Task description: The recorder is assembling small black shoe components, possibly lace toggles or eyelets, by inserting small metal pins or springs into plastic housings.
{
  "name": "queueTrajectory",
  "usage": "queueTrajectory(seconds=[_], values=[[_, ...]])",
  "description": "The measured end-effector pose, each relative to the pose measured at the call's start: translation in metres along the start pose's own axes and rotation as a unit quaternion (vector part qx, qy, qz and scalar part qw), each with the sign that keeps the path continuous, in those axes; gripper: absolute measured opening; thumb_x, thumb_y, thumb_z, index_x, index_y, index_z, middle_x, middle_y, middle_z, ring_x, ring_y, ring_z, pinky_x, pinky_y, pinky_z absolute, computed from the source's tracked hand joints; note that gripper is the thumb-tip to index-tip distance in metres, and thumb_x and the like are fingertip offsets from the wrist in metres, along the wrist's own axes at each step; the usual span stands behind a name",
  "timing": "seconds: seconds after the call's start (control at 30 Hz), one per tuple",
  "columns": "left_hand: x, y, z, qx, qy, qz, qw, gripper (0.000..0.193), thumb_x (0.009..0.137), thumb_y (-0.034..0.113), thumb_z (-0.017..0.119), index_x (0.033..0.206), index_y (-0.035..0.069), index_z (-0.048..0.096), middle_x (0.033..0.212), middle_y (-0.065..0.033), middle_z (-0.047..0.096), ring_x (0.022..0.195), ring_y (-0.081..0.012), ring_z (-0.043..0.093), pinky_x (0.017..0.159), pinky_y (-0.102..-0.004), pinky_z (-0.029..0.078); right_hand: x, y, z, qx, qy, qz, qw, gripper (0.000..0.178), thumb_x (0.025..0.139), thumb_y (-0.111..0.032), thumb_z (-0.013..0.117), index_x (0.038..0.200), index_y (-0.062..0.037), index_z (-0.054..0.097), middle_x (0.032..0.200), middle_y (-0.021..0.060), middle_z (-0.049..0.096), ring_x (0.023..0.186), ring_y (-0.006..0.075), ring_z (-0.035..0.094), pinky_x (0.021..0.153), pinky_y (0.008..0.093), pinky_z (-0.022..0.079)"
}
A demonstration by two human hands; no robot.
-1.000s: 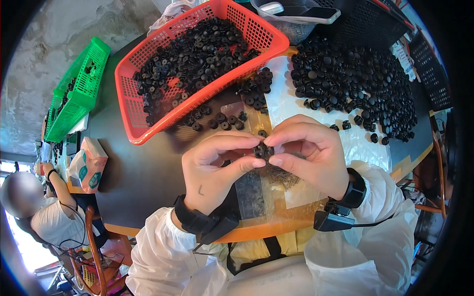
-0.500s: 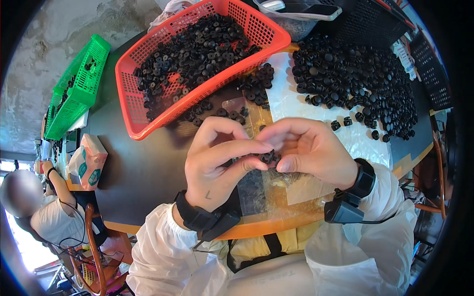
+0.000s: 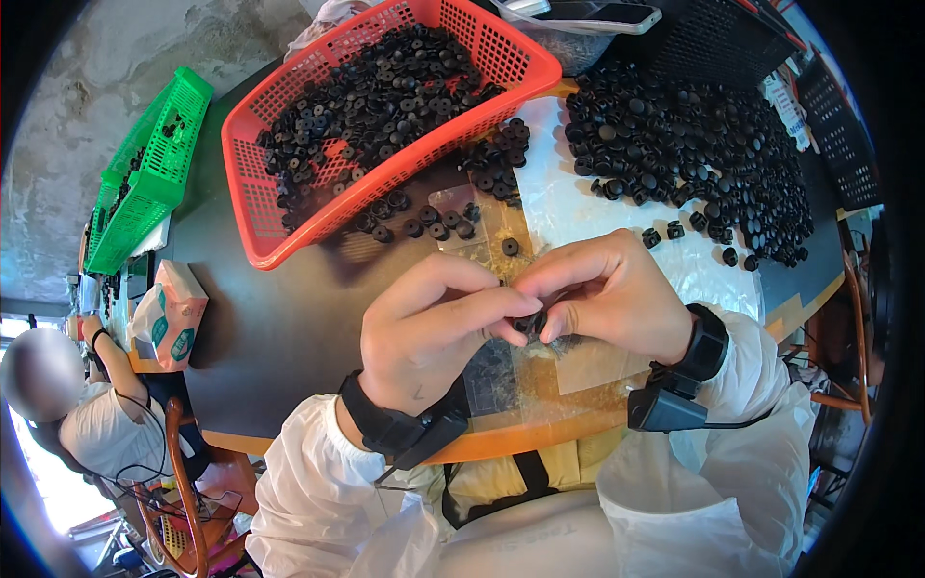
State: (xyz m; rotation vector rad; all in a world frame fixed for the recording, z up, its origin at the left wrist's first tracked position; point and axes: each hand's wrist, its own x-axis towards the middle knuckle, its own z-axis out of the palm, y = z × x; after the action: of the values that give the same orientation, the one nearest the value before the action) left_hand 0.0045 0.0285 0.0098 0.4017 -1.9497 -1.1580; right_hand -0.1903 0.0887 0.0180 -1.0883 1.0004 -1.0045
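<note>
Both my hands are pinched together on one small black rubber part [image 3: 529, 323], left grip [image 3: 434, 332] and right grip [image 3: 612, 299] clamped on it above the desk [image 3: 270, 337].

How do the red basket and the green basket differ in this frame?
The red basket is near the hands and heaped with small black parts; the green basket sits farther left by the table edge and shows only a few. Both are perforated plastic trays on the dark table.
</note>
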Motion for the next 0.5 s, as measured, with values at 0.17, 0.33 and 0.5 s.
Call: queueTrajectory(seconds=[0.17, 0.33, 0.5], values=[[-0.002, 0.0, -0.003, 0.033, -0.039, 0.017, 0.999, 0.022, 0.074, -0.009, 0.067, 0.096, -0.003, 0.069, 0.089, -0.0084, 0.059, 0.076, -0.0162, 0.064, 0.067, -0.025, 0.054, -0.001, 0.004, 0.001, -0.094, 0.004, -0.094, 0.991, 0.03, 0.074, 0.016, 0.064, 0.101, 0.0033, 0.069, 0.093, 0.0102, 0.07, 0.086, 0.0123, 0.065, 0.075, 0.0251, 0.052], [-0.007, 0.002, -0.003, 0.094, -0.042, -0.033, 0.994, 0.02, 0.075, -0.002, 0.068, 0.095, -0.001, 0.07, 0.085, -0.0073, 0.063, 0.074, -0.0188, 0.065, 0.066, -0.0266, 0.052, -0.002, -0.002, 0.009, -0.104, 0.021, -0.101, 0.989, 0.027, 0.073, 0.017, 0.06, 0.097, 0.0051, 0.067, 0.091, 0.0107, 0.068, 0.085, 0.0133, 0.065, 0.074, 0.0257, 0.052], [0.002, -0.006, -0.008, 0.163, -0.029, 0.084, 0.983, 0.024, 0.074, -0.001, 0.072, 0.098, 0.003, 0.07, 0.084, -0.0074, 0.062, 0.074, -0.0212, 0.064, 0.065, -0.0291, 0.052, 0.006, -0.008, -0.005, -0.254, 0.018, -0.178, 0.951, 0.03, 0.068, 0.006, 0.071, 0.097, -0.001, 0.069, 0.092, 0.0109, 0.069, 0.087, 0.0214, 0.066, 0.076, 0.0308, 0.051]])
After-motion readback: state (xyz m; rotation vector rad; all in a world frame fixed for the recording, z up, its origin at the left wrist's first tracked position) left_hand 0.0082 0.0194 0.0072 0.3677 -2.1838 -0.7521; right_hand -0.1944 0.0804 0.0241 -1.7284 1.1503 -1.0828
